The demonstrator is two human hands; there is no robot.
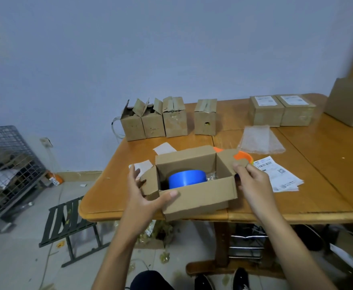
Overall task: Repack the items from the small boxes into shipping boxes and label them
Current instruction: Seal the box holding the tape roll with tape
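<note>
An open cardboard shipping box [200,197] sits at the table's front edge with a blue cylindrical item [187,178] and some clear wrapping inside. My left hand [144,191] holds the box's left corner, thumb on the front wall and fingers by the left side flap. My right hand [252,181] pinches the right side flap [231,161] between thumb and fingers. Several small brown boxes [153,120] stand in a row at the table's back, some with open tops.
An orange tape dispenser [243,156] lies behind the right flap. Printed labels [280,174] lie to the right, a bubble-wrap sheet [260,140] behind them. Two labelled boxes [282,110] and a bigger box [351,101] stand at back right. A wire crate [8,164] and folding stool [71,225] stand on the floor left.
</note>
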